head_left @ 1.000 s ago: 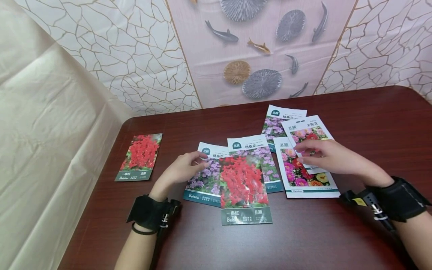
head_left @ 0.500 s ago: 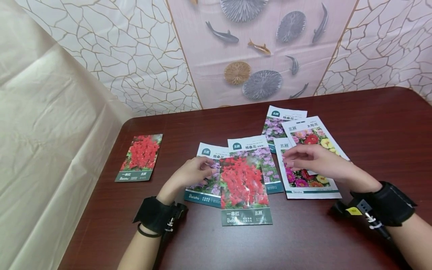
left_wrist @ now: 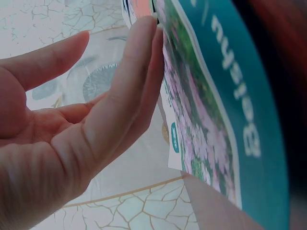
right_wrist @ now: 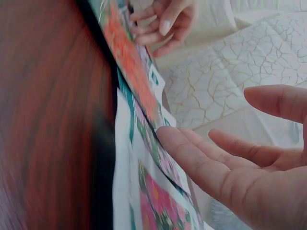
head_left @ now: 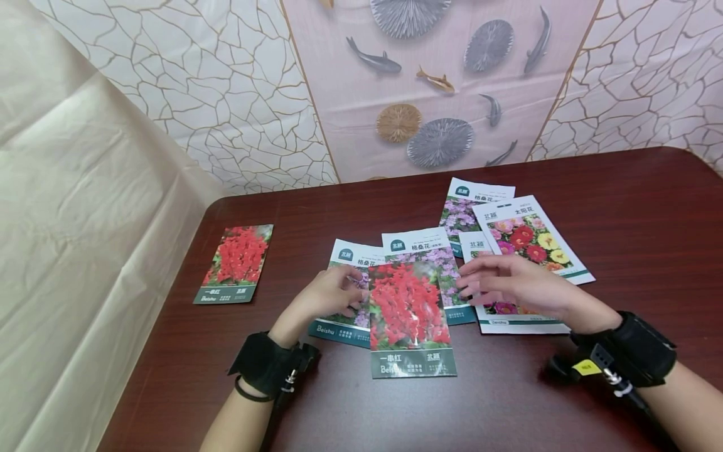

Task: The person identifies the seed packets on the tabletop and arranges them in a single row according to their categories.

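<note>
My left hand [head_left: 330, 292] hovers with loosely bent fingers over a purple-flower seed packet [head_left: 341, 333]; in the left wrist view its fingertips [left_wrist: 144, 28] lie right at that packet's face. Overlapping this packet is a red-flower seed packet [head_left: 409, 307], which also covers part of a second purple-flower packet [head_left: 417, 240]. My right hand [head_left: 525, 289] spreads its fingers at the second purple packet's right edge, holding nothing. Beneath its palm lies a packet of mixed bright flowers [head_left: 522, 326], partly hidden. Another mixed-flower packet [head_left: 533, 238] rests over its top.
A third purple-flower packet [head_left: 460, 213] lies behind, partly covered by the mixed-flower packet. Apart at the left is another red-flower packet [head_left: 234, 263]. All are on a dark reddish-brown table [head_left: 350, 414], with patterned cloth [head_left: 248, 100] hanging behind.
My right hand has slid left and slightly down, from the mixed-flower packets to the second purple packet. My left hand has drifted right towards the red packet. The packets show no clear movement.
</note>
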`<act>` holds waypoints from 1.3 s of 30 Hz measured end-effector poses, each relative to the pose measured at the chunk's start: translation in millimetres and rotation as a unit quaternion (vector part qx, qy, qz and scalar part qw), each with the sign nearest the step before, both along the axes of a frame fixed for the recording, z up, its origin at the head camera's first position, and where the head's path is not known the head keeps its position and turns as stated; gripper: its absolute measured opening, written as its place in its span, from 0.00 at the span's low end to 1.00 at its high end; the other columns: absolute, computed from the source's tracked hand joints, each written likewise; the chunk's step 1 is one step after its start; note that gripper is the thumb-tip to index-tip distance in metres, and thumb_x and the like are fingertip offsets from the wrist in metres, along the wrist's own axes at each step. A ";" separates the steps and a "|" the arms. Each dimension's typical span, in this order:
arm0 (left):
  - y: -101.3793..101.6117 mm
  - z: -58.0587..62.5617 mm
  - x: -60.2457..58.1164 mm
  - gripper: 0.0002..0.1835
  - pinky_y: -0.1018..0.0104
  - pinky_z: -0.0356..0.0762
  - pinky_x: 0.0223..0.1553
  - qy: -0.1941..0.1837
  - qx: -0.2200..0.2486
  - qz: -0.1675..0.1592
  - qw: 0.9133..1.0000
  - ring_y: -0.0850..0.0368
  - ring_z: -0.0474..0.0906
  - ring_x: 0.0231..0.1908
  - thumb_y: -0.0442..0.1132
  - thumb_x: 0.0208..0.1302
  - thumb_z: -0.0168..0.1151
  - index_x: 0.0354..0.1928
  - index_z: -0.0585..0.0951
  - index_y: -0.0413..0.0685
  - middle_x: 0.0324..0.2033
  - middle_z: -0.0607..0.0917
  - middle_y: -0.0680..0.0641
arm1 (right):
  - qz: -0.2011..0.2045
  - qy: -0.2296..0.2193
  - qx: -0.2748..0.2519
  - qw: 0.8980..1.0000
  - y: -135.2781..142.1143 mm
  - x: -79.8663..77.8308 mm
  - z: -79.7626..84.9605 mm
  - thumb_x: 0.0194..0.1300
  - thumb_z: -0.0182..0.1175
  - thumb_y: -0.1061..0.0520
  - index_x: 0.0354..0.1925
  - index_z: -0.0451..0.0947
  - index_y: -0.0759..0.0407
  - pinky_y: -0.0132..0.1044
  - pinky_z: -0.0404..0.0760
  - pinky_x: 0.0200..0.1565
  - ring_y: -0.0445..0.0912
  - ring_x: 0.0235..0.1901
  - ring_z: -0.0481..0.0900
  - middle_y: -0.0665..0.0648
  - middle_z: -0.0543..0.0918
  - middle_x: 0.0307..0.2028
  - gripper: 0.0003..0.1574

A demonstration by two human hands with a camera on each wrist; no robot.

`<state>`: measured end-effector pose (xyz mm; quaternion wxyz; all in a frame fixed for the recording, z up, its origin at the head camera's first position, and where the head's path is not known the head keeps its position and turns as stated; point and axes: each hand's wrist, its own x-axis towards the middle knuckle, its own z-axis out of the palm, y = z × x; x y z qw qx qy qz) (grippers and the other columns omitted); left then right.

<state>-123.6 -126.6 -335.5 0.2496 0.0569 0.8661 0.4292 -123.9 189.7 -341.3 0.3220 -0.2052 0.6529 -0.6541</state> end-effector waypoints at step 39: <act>6.5 14.9 17.2 0.19 0.61 0.72 0.41 0.110 -0.146 -0.212 0.960 0.60 0.70 0.28 0.39 0.62 0.59 0.54 0.76 0.38 0.46 0.80 0.44 | 0.011 -0.198 -0.186 0.962 -12.6 5.7 -18.4 0.71 0.38 0.67 0.57 0.60 0.72 0.51 0.68 0.55 0.56 0.54 0.72 0.66 0.74 0.52 0.18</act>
